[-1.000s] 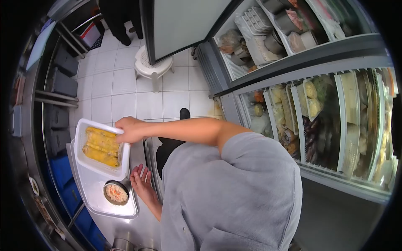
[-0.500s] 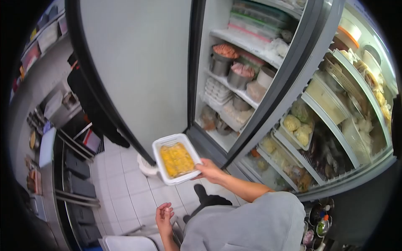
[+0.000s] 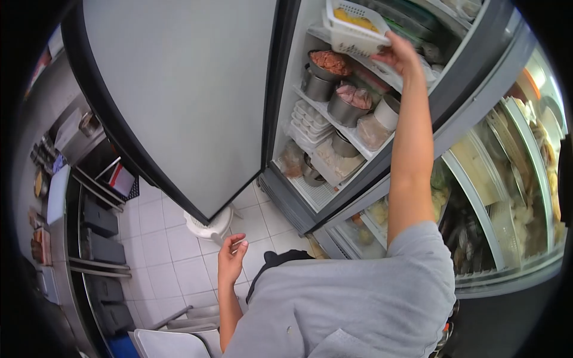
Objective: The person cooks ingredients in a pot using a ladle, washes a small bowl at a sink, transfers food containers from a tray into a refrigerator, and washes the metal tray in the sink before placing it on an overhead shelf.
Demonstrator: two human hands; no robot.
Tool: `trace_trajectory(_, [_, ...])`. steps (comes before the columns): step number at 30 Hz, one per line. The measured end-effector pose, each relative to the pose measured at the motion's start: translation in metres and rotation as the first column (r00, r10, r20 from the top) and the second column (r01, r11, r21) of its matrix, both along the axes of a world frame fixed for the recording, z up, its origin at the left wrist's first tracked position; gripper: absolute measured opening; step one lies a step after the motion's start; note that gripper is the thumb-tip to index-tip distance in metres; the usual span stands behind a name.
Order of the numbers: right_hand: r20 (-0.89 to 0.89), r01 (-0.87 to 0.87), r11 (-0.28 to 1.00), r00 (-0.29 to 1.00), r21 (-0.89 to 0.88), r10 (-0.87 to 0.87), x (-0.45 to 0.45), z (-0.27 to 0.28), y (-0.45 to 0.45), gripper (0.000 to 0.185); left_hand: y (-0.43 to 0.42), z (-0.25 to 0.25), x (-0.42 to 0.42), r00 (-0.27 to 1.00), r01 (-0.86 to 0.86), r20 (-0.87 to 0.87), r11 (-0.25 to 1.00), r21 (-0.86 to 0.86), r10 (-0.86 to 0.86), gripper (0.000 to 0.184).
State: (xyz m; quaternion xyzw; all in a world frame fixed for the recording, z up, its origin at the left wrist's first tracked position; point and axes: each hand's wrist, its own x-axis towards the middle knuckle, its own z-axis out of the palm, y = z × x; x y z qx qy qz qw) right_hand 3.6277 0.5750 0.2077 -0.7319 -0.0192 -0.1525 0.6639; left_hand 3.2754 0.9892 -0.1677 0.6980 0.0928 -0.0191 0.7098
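Note:
My right hand (image 3: 399,55) grips the near corner of a white plastic basket (image 3: 358,45) with perforated sides. Yellow food (image 3: 356,19) lies inside it; its kind is hard to make out. The basket is held at the upper shelf of the open freezer, in front of stacked lidded containers (image 3: 412,21). Whether it touches the shelf I cannot tell. Down by my body, my left hand (image 3: 231,258) hangs in the air with loosely curled fingers and holds nothing.
The freezer door (image 3: 173,89) stands wide open on the left, above a white stool (image 3: 209,225). Lower shelves hold metal pots (image 3: 348,112) of meat and egg trays (image 3: 309,121). A glass-doored fridge (image 3: 477,173) is on the right, a steel counter (image 3: 62,238) on the left.
My right hand has carried the basket up and forward from above the floor to the freezer's upper shelf. The person in black by the door is out of view.

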Motion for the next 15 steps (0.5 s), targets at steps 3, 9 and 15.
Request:
trace_trajectory(3, [-0.251,0.207,0.972,0.941,-0.109,-0.229,0.072,0.020,-0.038,0.038,0.003,-0.009,-0.015,0.996,-0.059,-0.066,0.996,-0.063,0.055,0.029])
trace_trajectory(9, [0.304,0.441,0.239,0.841,-0.865,-0.448,0.217,-0.062,-0.092,0.020,0.021,-0.034,-0.095,0.875,-0.480,-0.147,0.866,-0.142,0.461,0.025])
trace_trajectory(15, [0.310,0.325,0.180,0.945,-0.928,-0.105,0.243,-0.172,0.003,0.023,0.037,-0.010,-0.209,0.422,-0.896,-0.312,0.337,-0.290,0.851,0.028])
